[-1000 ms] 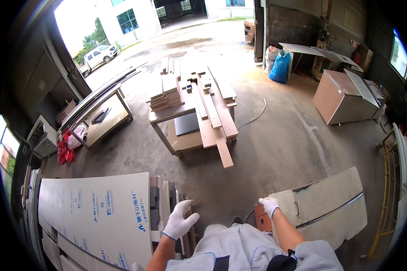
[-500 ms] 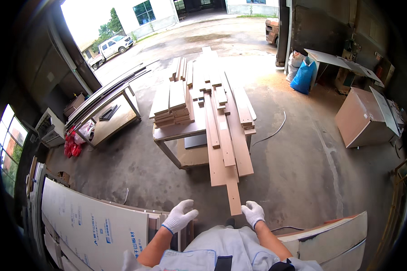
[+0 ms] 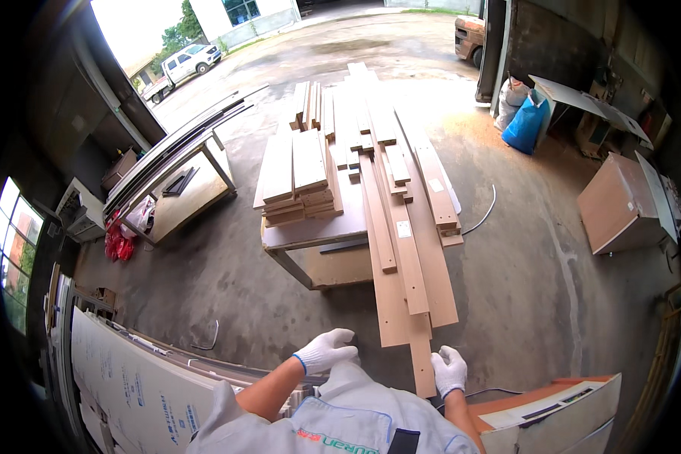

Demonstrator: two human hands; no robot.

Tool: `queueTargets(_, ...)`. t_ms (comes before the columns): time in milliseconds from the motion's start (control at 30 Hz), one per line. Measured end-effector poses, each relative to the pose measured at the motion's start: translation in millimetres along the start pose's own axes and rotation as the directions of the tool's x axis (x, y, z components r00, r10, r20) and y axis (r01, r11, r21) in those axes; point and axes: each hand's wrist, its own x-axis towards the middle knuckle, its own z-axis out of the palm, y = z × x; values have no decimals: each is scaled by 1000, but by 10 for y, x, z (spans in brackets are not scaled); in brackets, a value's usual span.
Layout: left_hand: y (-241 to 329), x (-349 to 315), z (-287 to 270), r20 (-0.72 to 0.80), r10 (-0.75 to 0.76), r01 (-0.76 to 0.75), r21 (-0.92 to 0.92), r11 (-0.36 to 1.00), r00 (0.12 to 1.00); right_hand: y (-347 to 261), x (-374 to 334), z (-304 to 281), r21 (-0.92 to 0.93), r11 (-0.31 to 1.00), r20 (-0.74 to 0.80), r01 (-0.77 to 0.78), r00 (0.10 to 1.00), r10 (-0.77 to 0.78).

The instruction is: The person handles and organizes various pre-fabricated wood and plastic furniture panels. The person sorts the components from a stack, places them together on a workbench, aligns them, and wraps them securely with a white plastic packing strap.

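My left hand [image 3: 328,352], in a white knitted glove, hovers in front of my body with thumb and fingers apart and nothing in it. On the right, my gloved right hand [image 3: 450,371] is beside the right edge of a narrow wooden board [image 3: 421,363], near its near end. Its fingers are loosely bent, with a gap at the thumb; whether they touch the board I cannot tell. That board juts toward me from beneath a wider board [image 3: 392,318] in a pile of long boards. A labelled narrow plank [image 3: 410,265] lies on top.
Shorter boards [image 3: 278,170] are stacked on the left of the worktable [image 3: 310,231]. Sheet panels [image 3: 129,386] lean low at my left; a panel-topped stack [image 3: 552,416] is at my right. A second table [image 3: 181,204] bears long strips. A hose [image 3: 486,216] curves on the floor.
The board pile and worktable appear nearer and farther right in view. Both hands show farther right and slightly lower, with the right hand still beside the narrow board.
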Motion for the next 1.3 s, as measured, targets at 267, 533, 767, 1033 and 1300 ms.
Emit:
queueTargets(267,-108,585,-1506,-90,-21,20,-7,1000,996,-1081,341,1118,8,987,84,162,983,-162)
queueTargets(533,-334,525,-2038,-117,24,-50,-223,974,993,-1579,800,1857,-95,981,279,170,950,-138)
queueTargets(767,-707,730,-3295,-317,49,-149,-299,943,947,-2284,979,2972,-81,980,513,179,851,-113)
queueTargets(1033,-1087,1971,-5270,-369,172,-261,-207,943,913,-2624,1492,4590,338,925,309,-175,949,66)
queueTargets(1300,-627,3989,-6774,-298,199,-296,-327,898,933,-2609,1645,5446,691,547,357,-472,882,309)
